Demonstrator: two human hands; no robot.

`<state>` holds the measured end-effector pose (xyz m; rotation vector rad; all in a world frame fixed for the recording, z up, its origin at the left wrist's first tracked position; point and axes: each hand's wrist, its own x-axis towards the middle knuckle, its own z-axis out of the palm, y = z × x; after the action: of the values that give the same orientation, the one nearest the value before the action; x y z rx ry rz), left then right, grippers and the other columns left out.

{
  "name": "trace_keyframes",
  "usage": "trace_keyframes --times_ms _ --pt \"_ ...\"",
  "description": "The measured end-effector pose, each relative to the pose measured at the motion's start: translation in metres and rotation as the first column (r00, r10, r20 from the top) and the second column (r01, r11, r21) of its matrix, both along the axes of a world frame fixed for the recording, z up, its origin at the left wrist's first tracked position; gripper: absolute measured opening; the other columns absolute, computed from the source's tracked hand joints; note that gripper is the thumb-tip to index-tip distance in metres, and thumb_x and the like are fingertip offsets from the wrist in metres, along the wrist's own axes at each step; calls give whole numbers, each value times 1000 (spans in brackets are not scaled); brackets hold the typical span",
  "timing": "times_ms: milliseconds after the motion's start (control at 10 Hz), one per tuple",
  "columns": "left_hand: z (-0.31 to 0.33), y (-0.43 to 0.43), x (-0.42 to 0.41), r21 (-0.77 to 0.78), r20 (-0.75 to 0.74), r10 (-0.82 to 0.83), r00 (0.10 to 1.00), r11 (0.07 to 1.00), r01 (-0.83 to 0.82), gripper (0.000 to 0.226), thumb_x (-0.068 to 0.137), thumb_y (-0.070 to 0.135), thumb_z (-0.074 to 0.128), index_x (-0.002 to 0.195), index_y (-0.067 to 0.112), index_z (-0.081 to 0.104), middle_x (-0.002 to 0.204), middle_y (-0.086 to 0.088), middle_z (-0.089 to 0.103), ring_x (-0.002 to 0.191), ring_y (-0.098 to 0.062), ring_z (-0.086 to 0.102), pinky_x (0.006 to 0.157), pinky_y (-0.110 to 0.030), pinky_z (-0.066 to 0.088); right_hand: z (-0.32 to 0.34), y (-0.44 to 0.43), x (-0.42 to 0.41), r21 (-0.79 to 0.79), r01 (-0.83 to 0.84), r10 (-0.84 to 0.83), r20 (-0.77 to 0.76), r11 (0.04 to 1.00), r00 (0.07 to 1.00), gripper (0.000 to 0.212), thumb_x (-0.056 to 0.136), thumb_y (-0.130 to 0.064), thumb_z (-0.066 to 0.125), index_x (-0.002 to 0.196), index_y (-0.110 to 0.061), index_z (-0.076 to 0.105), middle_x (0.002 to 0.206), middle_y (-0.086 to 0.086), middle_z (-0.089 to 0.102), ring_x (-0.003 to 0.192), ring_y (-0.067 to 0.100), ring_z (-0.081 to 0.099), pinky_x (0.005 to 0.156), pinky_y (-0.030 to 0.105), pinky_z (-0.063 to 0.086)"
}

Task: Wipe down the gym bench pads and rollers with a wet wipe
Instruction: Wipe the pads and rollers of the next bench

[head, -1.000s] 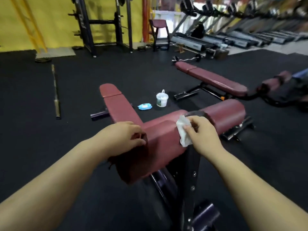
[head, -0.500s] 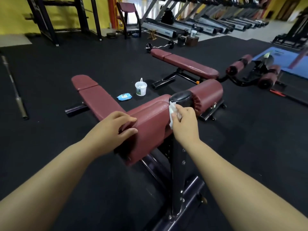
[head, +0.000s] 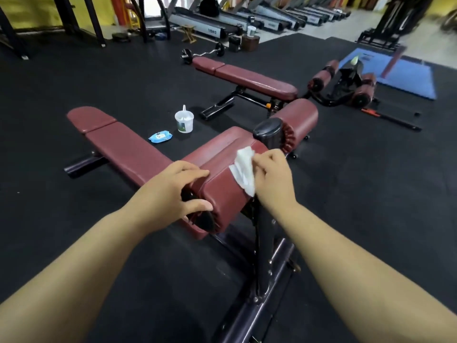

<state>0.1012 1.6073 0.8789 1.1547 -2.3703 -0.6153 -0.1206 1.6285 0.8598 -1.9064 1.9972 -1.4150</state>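
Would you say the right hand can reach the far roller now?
Probably yes: nothing covers the far roller, and the right hand, with the wipe, is on the near roller; only the post cap stands between.

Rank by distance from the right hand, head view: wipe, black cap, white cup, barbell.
1. Wipe, pinched in the right hand.
2. Black cap, just beyond the hand.
3. White cup, on the floor, left.
4. Barbell, far back, left.
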Motion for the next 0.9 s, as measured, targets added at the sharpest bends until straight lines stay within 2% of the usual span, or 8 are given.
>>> trace_keyframes --times_ms 100,300,400,500,600,700,800,900 --pt "-3 -4 2 -4 -27 -16 999 1000 16 80 57 74 65 126 37 54 120 29 43 105 5 49 93 -22 41 5 -15 -3 120 120 -126 45 985 991 46 81 -1 44 74 -39 69 77 -1 51 71 1 39 64 6 32" --pt "-5 -16 1 17 -33 -32 999 999 33 77 50 78 59 119 45 54 115 31 45 108 4 49 94 -22 40 0 2 52 55 117 -115 -34 992 993 12 85 -21 51 88 -15 61 92 2 57 87 23 54 76 41 48" --pt "-3 -21 2 33 -39 -52 998 998 53 73 51 74 65 117 43 56 113 29 47 107 2 50 93 -23 41 0 4 50 92 64 -49 -157 994 986 27 83 -19 45 96 -8 67 99 7 58 90 25 57 71 38 48" --pt "-7 -20 3 13 -77 -56 995 998 57 68 51 75 61 113 48 58 111 29 48 107 8 47 90 -16 38 1 11 51 182 22 -16 -34 983 999 26 90 -34 42 100 -15 57 95 -10 49 81 6 48 71 26 40" --pt "-10 -18 5 17 -116 -47 992 999 49 65 52 73 59 112 47 59 111 30 49 106 10 47 88 -13 36 -1 22 53 138 -79 94 -100 987 991 28 90 -18 40 108 -8 59 98 -2 47 83 15 48 72 28 40" --pt "-12 -15 5 5 -145 -35 989 999 36 61 58 66 52 113 41 61 109 31 49 104 14 46 81 -4 33 -14 32 55 102 -97 113 -163 990 980 43 92 -24 42 131 -13 55 107 -8 34 85 9 41 71 27 43" --pt "-12 -14 4 15 -151 -22 988 1000 24 61 60 66 52 114 41 61 111 31 49 105 15 46 81 -3 33 -21 36 52 31 -63 69 -218 998 974 45 82 -17 39 120 -6 62 102 1 44 77 8 41 55 24 42" --pt "-12 -14 5 41 -154 -8 988 999 14 70 56 73 54 117 39 61 112 30 49 107 11 46 89 -8 34 -13 28 49 40 45 -35 -211 998 977 27 89 -22 46 98 -2 62 89 10 62 77 14 50 65 26 39"
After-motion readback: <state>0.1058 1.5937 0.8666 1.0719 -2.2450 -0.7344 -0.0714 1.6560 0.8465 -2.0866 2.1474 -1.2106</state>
